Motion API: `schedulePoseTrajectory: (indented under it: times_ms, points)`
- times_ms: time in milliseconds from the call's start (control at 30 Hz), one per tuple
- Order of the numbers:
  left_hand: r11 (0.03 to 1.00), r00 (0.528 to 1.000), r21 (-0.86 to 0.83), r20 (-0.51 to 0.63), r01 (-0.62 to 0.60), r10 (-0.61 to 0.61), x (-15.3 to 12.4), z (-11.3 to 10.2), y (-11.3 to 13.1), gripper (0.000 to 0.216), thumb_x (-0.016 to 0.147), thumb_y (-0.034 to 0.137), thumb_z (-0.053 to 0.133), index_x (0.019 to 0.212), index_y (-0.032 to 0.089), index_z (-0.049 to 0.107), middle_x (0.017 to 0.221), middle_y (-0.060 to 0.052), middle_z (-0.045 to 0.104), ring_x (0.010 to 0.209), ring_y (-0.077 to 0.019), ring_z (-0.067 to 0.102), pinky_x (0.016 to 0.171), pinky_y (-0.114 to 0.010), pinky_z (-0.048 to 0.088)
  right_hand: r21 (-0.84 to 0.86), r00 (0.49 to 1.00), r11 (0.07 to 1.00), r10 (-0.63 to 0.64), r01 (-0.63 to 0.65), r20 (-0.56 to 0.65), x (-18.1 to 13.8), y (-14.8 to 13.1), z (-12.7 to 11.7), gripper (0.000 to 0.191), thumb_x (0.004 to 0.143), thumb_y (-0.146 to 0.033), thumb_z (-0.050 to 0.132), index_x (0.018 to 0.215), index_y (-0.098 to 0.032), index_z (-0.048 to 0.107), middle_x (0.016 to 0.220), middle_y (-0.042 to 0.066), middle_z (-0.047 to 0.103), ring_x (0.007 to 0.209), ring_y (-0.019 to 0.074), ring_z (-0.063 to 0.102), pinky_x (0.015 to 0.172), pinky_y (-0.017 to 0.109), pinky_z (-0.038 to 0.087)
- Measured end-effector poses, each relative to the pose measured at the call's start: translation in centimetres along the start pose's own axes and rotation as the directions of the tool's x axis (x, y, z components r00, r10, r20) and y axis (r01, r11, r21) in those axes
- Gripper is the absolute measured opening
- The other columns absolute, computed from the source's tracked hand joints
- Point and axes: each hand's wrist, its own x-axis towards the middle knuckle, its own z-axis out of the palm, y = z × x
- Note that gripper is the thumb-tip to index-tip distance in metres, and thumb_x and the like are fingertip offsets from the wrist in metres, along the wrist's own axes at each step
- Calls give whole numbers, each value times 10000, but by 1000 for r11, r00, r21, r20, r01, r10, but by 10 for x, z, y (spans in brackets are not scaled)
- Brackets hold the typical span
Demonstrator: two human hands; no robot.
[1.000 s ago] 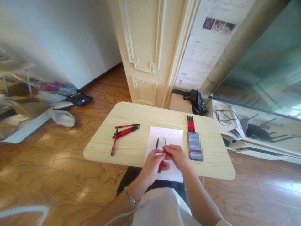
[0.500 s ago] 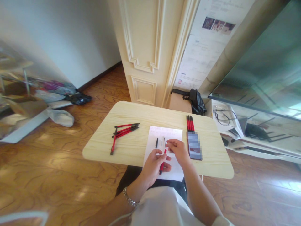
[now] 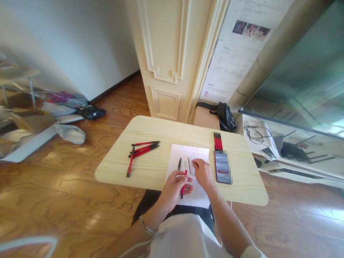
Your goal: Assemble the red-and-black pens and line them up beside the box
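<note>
My left hand [image 3: 173, 187] is closed around a red pen barrel [image 3: 184, 183] over the near edge of a white sheet of paper [image 3: 190, 157]. My right hand [image 3: 202, 172] rests on the sheet with its fingertips pinched at a thin refill [image 3: 189, 165] lying on the paper. A small black pen part [image 3: 179, 163] lies just left of the refill. The sheet lies on a small light wooden table [image 3: 150, 168].
Several red and black pens [image 3: 141, 150] lie loose on the table's left. A neat row of red pens [image 3: 218, 141] and a phone [image 3: 223, 167] sit on the right. A cream door, a black bag [image 3: 225, 114] and a glass cabinet stand beyond.
My right hand drew the thin refill out of the red barrel and moved forward to the paper. My left hand kept the barrel and lowered slightly.
</note>
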Motion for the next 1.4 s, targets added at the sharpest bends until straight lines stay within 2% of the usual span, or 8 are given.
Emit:
schedulePoseTrajectory:
  times_ms: [267, 467, 567, 700, 867, 1033, 1200, 1400]
  points:
    - [1000, 1000, 7, 1, -7, 7, -1, 1, 3, 366, 764, 365, 683, 1042, 180, 533, 955, -93, 676, 699, -178, 684, 683, -340, 553, -48, 999, 998, 35, -35, -4, -2, 6, 5, 248, 844, -208, 486, 978, -227, 695, 908, 77, 679, 867, 208, 603, 799, 308, 430]
    - [999, 1000, -30, -10, -12, 12, 1, 3, 7, 323, 733, 361, 717, 951, 161, 586, 989, -125, 688, 834, -215, 684, 814, -383, 523, 201, 986, 974, 129, -106, -108, -10, -9, -14, 247, 845, -315, 493, 967, -190, 667, 953, 84, 682, 839, 212, 602, 788, 340, 453]
    - [998, 999, -34, -25, -50, 49, 5, 6, 7, 315, 701, 366, 743, 884, 157, 595, 982, -118, 694, 903, -215, 667, 838, -372, 510, 347, 985, 925, 170, -152, -20, -26, -20, -24, 213, 809, -356, 556, 897, -189, 653, 837, 69, 684, 737, 197, 608, 699, 324, 473]
    - [989, 989, 25, -17, -147, 147, 12, 11, 1, 311, 687, 391, 743, 826, 150, 605, 880, -72, 703, 808, -190, 670, 741, -310, 525, 464, 977, 863, 134, -197, 166, -50, -34, -23, 182, 759, -344, 632, 872, -202, 634, 820, 47, 676, 719, 188, 617, 626, 301, 473]
    - [985, 987, 61, 22, -160, 159, 17, 17, -6, 308, 709, 360, 730, 900, 142, 625, 828, -61, 693, 780, -180, 659, 718, -295, 527, 540, 971, 808, 188, -237, 145, -52, -26, -21, 211, 745, -375, 649, 820, -182, 606, 724, 37, 660, 639, 169, 599, 573, 284, 451]
    - [985, 987, 64, -9, -162, 163, 15, 12, -2, 328, 718, 331, 724, 963, 138, 623, 957, -96, 678, 946, -196, 628, 857, -335, 508, 358, 957, 892, 291, -275, 11, -26, 3, -35, 227, 722, -395, 650, 816, -190, 621, 710, 40, 675, 649, 185, 606, 601, 294, 433]
    - [975, 983, 155, -62, -160, 171, 13, -1, -1, 316, 681, 369, 737, 875, 147, 624, 842, -60, 674, 781, -168, 643, 753, -316, 534, 34, 955, 955, 295, -294, -35, -7, 15, -32, 120, 750, -322, 606, 809, -226, 648, 763, 28, 697, 719, 195, 630, 659, 301, 415]
    - [934, 971, 304, -85, -186, 221, 14, -14, -3, 295, 674, 389, 716, 828, 155, 624, 758, -37, 668, 702, -163, 637, 639, -267, 518, -159, 975, 962, 222, -222, -18, -7, 10, -22, 132, 798, -303, 566, 795, -212, 660, 794, 33, 695, 730, 172, 619, 658, 270, 387]
